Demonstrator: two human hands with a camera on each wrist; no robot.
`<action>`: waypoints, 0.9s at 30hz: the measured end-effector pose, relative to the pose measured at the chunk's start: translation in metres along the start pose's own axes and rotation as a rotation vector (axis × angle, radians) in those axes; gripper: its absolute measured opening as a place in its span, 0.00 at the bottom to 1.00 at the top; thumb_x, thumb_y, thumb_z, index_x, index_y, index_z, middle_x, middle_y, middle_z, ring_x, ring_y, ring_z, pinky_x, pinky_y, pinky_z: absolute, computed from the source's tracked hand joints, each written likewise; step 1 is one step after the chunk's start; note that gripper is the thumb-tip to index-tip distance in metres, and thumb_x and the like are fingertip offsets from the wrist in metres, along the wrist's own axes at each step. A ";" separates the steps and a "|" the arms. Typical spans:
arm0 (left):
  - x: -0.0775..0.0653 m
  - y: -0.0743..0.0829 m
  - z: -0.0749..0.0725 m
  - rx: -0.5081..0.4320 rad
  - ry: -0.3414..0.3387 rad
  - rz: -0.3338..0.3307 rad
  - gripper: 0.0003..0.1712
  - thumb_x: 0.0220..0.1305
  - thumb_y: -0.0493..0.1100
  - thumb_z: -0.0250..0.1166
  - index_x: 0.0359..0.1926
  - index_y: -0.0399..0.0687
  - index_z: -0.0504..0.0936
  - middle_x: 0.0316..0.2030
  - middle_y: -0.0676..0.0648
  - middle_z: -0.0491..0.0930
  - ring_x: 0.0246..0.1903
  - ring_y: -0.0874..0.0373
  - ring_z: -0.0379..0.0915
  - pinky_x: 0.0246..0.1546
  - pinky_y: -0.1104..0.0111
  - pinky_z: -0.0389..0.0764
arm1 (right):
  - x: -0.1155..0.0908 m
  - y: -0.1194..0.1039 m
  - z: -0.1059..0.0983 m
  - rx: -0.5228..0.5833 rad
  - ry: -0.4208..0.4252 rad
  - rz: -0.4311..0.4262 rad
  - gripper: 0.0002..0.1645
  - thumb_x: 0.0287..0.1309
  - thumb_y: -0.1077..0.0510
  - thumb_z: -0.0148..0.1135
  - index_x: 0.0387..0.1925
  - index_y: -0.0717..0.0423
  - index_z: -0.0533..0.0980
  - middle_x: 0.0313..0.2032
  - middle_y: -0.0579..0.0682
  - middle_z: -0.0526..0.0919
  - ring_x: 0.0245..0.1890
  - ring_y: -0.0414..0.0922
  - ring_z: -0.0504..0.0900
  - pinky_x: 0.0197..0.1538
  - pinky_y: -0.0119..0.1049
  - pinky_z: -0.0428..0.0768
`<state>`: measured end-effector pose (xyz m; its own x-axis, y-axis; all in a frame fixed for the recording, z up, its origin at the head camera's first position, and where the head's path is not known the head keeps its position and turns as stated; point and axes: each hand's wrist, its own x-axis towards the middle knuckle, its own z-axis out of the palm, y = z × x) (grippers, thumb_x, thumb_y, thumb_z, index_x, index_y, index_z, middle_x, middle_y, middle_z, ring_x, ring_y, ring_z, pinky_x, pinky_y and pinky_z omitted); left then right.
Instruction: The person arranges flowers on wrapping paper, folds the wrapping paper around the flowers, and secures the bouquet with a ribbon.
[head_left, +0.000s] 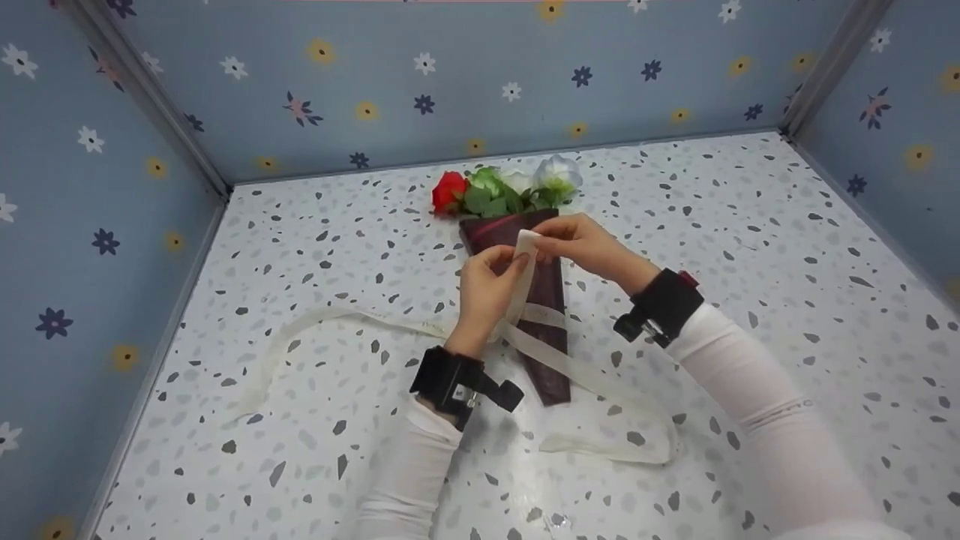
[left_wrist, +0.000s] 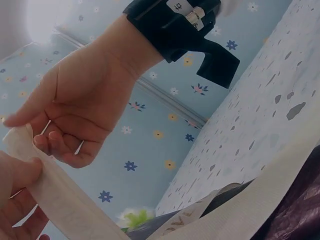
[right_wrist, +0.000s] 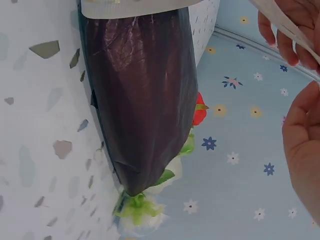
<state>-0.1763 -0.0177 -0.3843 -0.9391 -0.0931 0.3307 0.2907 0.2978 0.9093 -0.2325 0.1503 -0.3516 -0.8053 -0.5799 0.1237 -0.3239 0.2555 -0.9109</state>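
A bouquet wrapped in dark maroon paper (head_left: 547,360) lies on the table, its red, green, white and pale blue flowers (head_left: 487,191) towards the back. A cream ribbon (head_left: 523,285) goes across the wrap, and one stretch of it rises above the bouquet. Between thumb and fingers, my left hand (head_left: 486,292) pinches this raised stretch. Just beyond, my right hand (head_left: 589,244) pinches the ribbon's folded upper part. The left wrist view has the right hand (left_wrist: 92,95) and the ribbon (left_wrist: 65,200) close up. Below the ribbon, the wrap (right_wrist: 142,100) fills much of the right wrist view.
One loose ribbon tail (head_left: 330,311) trails left over the speckled white table (head_left: 337,450). Another tail (head_left: 622,390) runs right and loops back near the front. Blue flower-patterned panels (head_left: 465,75) stand at the back and both sides.
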 end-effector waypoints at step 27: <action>0.000 -0.004 0.001 -0.084 -0.033 0.055 0.07 0.58 0.36 0.66 0.31 0.32 0.84 0.27 0.40 0.83 0.26 0.59 0.75 0.31 0.72 0.73 | -0.016 0.021 0.054 -0.573 -0.351 0.137 0.13 0.39 0.65 0.66 0.32 0.62 0.76 0.20 0.44 0.69 0.21 0.42 0.68 0.25 0.33 0.65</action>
<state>-0.1776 -0.0183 -0.3886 -0.9264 -0.0466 0.3737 0.3553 0.2206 0.9083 -0.1993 0.1235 -0.3939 -0.6803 -0.7049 -0.2009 -0.5201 0.6573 -0.5454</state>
